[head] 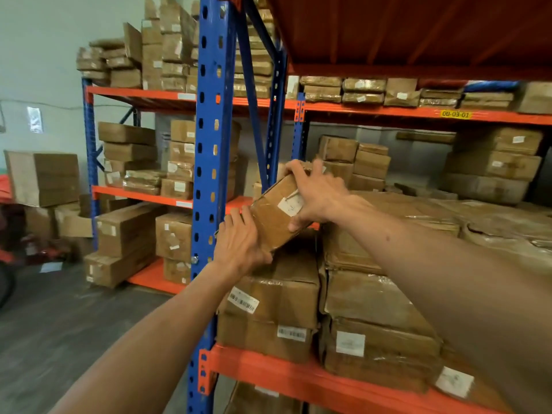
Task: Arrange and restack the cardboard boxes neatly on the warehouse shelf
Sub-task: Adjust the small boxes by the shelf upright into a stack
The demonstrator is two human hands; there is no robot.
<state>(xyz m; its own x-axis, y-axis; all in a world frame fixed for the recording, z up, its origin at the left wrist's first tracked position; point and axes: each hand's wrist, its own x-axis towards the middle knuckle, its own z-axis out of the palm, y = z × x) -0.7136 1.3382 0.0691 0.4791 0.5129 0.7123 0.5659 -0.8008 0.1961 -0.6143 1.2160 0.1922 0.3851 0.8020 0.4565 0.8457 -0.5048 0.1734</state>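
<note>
At the left end of the shelf (pixel 298 380), above the stacked boxes (pixel 277 297), the small taped box (pixel 277 210) is tilted, the left hand (pixel 239 249) closed on its near corner and the right hand (pixel 316 195) spread over its top, so it seems light, stiff, somewhat slippery, best held at opposite edges.

Warehouse, blue-and-orange pallet racking (pixel 209 180), shelves stacked with taped cardboard boxes (pixel 373 297), location label (pixel 455 114), possibly concrete floor (pixel 74 324)

Both hands grip small tilted cardboard box (pixel 280 210): left hand (pixel 239 249) at lower corner, right hand (pixel 316 195) on top, above stacked boxes (pixel 274 303) on orange shelf (pixel 268 372).
</note>
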